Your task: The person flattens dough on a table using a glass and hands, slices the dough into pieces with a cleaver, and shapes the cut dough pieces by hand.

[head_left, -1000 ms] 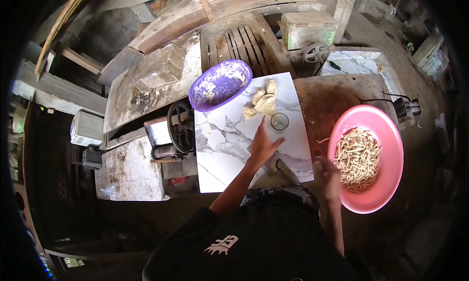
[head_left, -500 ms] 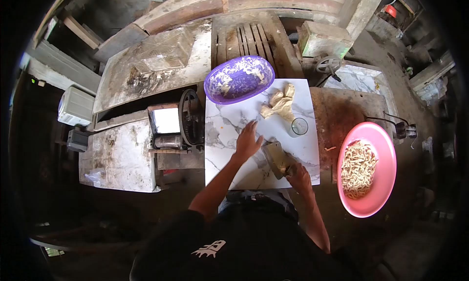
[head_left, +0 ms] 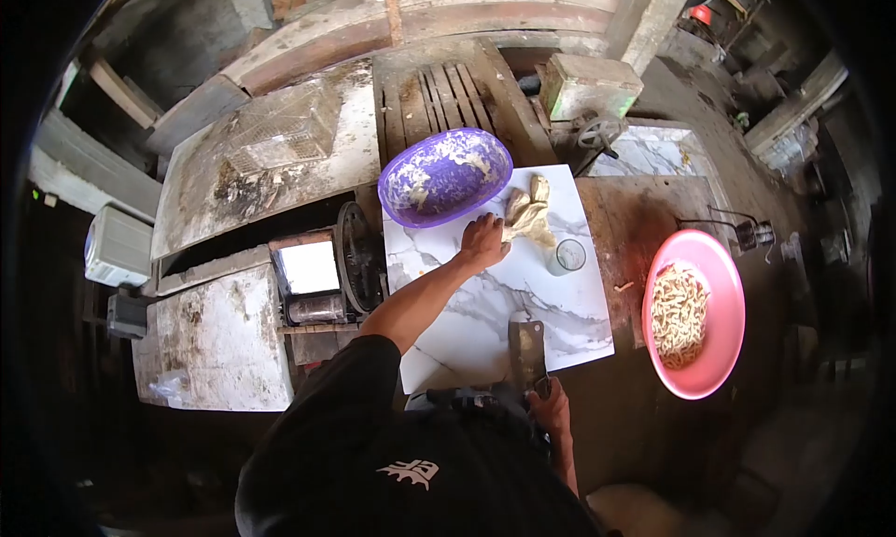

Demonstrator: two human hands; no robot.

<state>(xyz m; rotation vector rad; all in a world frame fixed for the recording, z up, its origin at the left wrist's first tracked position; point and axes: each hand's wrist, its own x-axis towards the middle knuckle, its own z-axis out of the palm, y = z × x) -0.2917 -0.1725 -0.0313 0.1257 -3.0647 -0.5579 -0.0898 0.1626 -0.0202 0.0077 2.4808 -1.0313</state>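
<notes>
The left hand (head_left: 485, 242) stretches forward; the right hand (head_left: 550, 408) curls.

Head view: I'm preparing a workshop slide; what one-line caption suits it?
Left hand beside the dough on a marble-patterned tabletop, right hand holding a cleaver.

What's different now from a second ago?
The left hand has moved from beside the glass to the left edge of the dough. The right hand has come from beside the pink basin and taken hold of the cleaver. The pink basin and purple basin stayed put.
</notes>
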